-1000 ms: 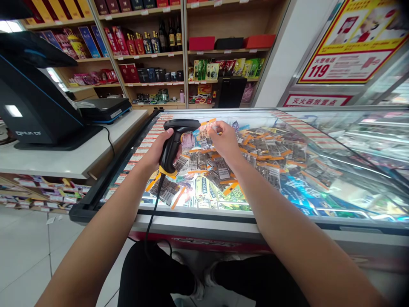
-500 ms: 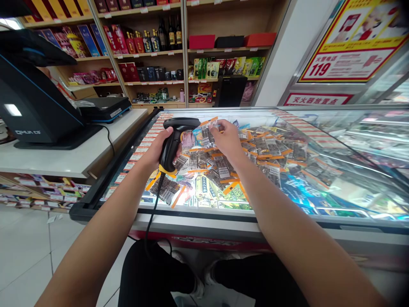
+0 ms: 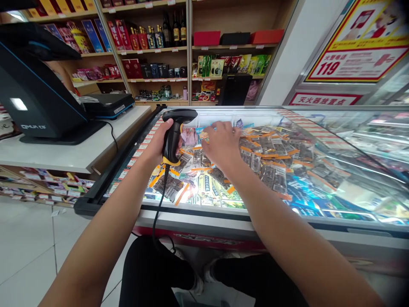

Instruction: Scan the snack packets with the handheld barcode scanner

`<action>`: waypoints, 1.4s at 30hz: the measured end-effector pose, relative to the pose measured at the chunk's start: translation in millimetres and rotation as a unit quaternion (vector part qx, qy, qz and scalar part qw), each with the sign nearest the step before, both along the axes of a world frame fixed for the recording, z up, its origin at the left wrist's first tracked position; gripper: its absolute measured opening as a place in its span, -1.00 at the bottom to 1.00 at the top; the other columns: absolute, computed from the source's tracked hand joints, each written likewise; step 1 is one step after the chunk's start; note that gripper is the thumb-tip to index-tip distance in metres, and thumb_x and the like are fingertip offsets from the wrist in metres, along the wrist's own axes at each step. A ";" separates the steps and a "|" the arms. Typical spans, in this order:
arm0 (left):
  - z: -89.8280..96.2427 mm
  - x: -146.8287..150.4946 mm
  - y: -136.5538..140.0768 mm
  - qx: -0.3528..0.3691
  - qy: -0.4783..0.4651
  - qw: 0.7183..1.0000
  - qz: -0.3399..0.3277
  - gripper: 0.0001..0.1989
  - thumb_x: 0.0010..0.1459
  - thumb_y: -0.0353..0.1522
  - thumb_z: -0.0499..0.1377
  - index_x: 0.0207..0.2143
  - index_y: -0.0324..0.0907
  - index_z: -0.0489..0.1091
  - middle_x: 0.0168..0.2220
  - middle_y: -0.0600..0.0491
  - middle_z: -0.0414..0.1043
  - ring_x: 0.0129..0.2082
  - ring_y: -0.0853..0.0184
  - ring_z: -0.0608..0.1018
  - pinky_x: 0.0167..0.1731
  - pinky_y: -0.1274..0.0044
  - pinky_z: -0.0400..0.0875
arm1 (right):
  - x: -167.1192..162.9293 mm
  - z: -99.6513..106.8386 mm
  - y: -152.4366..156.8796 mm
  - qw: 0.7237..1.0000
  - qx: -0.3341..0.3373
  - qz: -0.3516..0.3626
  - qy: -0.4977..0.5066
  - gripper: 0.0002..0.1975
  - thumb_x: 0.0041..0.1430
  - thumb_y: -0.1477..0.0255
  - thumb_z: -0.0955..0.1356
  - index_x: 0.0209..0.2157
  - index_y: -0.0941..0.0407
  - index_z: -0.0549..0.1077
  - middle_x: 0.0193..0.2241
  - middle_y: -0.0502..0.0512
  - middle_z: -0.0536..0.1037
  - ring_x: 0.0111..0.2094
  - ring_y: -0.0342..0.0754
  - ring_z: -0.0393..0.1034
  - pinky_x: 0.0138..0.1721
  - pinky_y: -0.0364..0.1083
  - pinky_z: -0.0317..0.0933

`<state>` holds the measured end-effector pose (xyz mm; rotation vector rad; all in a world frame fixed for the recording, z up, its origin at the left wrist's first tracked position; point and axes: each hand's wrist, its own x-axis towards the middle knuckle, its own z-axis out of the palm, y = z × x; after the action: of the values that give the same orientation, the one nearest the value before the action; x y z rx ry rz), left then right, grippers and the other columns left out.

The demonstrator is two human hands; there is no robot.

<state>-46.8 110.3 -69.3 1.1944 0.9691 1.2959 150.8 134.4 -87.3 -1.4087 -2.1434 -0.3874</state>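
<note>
My left hand [image 3: 159,143] is wrapped round the handle of a black barcode scanner [image 3: 172,138] with a yellow base, its head pointing right. A dark cord hangs from the handle over the freezer's front edge. My right hand [image 3: 222,143] is over the packets in the chest freezer, back upward, fingers bent and slightly apart; no packet shows in it, though its palm side is hidden. Around it lie many clear food packets [image 3: 270,145] with orange edges and white labels. A similar packet [image 3: 169,185] lies below the scanner, and green-and-white bags [image 3: 209,187] sit at the front.
The freezer's black frame [image 3: 96,200] and sliding glass lid [image 3: 338,149] bound the packets. On the left, a counter [image 3: 79,153] bears a dark checkout terminal [image 3: 41,94] and a scale [image 3: 108,104]. Behind stand shelves [image 3: 153,51] of boxes and bottles. Part of another person's arm [image 3: 62,74] shows behind the terminal.
The packet that my right hand held up beside the scanner is no longer seen in its fingers. That hand has turned palm down over the packets. My left hand still holds the scanner.
</note>
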 end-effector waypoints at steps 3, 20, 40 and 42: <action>4.0 0.5 -1.7 -0.003 0.008 1.000 0.009 -0.52 0.24 0.07 0.03 -0.30 -0.16 0.40 -0.64 0.10 0.40 -0.72 0.41 0.41 -0.72 0.57 0.25 | -24.6 -10.5 -13.5 0.996 -0.053 0.057 -0.038 -0.60 0.37 0.19 0.27 -0.01 0.18 0.53 -0.02 0.38 0.52 0.08 0.32 0.28 0.11 0.24 0.05; 0.8 -5.3 -0.2 0.025 0.009 1.000 -0.008 -0.51 0.21 0.09 0.05 -0.35 -0.15 0.41 -0.64 0.06 0.40 -0.69 0.37 0.43 -0.70 0.55 0.27 | -11.1 -8.0 10.6 0.909 -0.237 0.127 0.317 -0.65 0.21 0.29 0.39 -0.01 0.09 0.37 -0.34 0.09 0.55 -0.37 0.06 0.44 -0.32 -0.02 0.23; -7.6 -6.9 -13.0 0.052 0.176 0.967 -0.176 -0.51 0.17 0.08 0.16 -0.44 -0.18 0.38 -0.59 0.02 0.44 -0.65 0.39 0.43 -0.61 0.57 0.32 | 31.5 -3.4 52.1 0.866 -0.161 0.082 0.467 -0.86 0.29 0.27 0.31 -0.22 0.02 0.31 -0.55 -0.08 0.30 -0.55 -0.09 0.23 -0.50 -0.09 0.11; -6.6 -8.0 -12.9 0.055 0.179 0.967 -0.173 -0.51 0.17 0.07 0.16 -0.44 -0.19 0.38 -0.59 0.02 0.45 -0.64 0.38 0.44 -0.61 0.57 0.32 | 34.5 -1.3 51.6 0.874 -0.171 0.074 0.449 -0.87 0.29 0.28 0.30 -0.20 0.02 0.31 -0.54 -0.06 0.31 -0.54 -0.08 0.24 -0.47 -0.07 0.14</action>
<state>-54.8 97.3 -75.8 1.6415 0.8965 0.8801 185.3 186.0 -88.6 -1.2228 -1.5304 0.6368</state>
